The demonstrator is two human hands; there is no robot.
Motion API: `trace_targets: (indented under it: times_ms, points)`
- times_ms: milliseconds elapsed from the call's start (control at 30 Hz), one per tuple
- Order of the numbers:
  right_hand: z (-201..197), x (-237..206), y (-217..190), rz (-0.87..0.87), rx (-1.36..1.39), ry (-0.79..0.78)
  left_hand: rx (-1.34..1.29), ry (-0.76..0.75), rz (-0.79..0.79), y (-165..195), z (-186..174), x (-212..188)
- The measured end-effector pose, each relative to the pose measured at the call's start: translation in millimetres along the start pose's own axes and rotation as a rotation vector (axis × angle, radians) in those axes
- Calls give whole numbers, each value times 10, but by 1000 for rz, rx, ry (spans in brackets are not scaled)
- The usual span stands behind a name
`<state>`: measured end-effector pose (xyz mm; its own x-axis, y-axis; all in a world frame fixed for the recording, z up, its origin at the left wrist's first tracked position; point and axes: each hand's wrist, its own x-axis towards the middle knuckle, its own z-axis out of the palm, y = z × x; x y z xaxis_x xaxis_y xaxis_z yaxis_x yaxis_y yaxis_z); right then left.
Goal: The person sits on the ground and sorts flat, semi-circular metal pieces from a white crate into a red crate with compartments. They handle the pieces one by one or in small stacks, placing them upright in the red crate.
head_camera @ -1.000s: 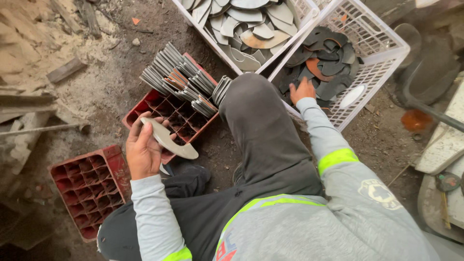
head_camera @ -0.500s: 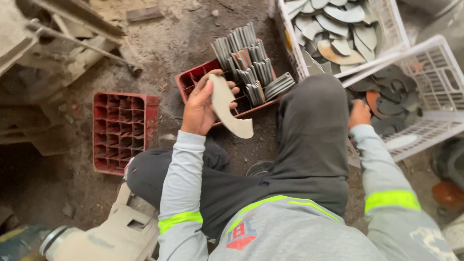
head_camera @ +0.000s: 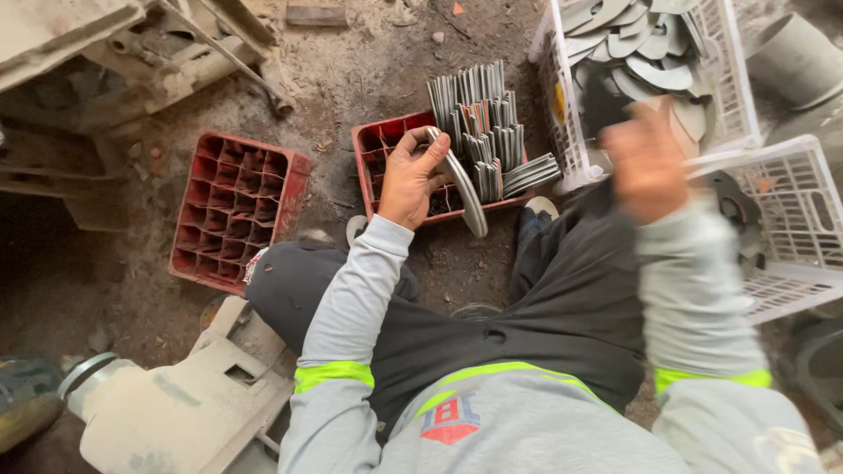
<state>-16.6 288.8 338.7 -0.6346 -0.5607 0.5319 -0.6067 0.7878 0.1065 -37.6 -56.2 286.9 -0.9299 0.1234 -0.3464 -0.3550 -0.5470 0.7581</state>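
My left hand (head_camera: 411, 180) grips a curved grey metal blade (head_camera: 465, 195) edge-on, over the near side of a red compartment crate (head_camera: 367, 145). Several similar blades (head_camera: 483, 123) stand upright in that crate's far cells. My right hand (head_camera: 648, 167) is raised and blurred in front of two white plastic baskets. The blur hides whether it holds anything. The upper basket (head_camera: 562, 123) holds several loose grey blades (head_camera: 645, 44). The right basket (head_camera: 812, 219) holds darker, rusty pieces (head_camera: 733, 206), mostly hidden by my arm.
An empty red compartment crate (head_camera: 233, 211) lies on the dirt floor to the left. Dusty machine parts sit at the top left (head_camera: 114, 44) and bottom left (head_camera: 176, 404). A grey pipe (head_camera: 795, 57) stands at the top right. My dark-trousered knees fill the centre.
My right hand has lifted out of the right basket and moves quickly, blurred. My left hand has turned the blade edge-on above the red crate. The view has shifted left.
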Motion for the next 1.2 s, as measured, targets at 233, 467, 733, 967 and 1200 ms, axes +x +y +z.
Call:
trace_targets:
  times_ms: [233,467,733,967,1200]
  points:
    - [846,492,-1274,761,1418,-291,462,118,305,-24,-200,70]
    - [789,626,-1235,743,1689,-121,381,-23,236,172,-56,93]
    - [548,649,-1453,866,2206,-176,360,-139,373,35,58,21]
    - [535,714,-1404,442,1325,-81,114,-55,-21,-35,96,33]
    - [527,724,-1300,417,1016,-302,-142,-109,37,49,-81,93]
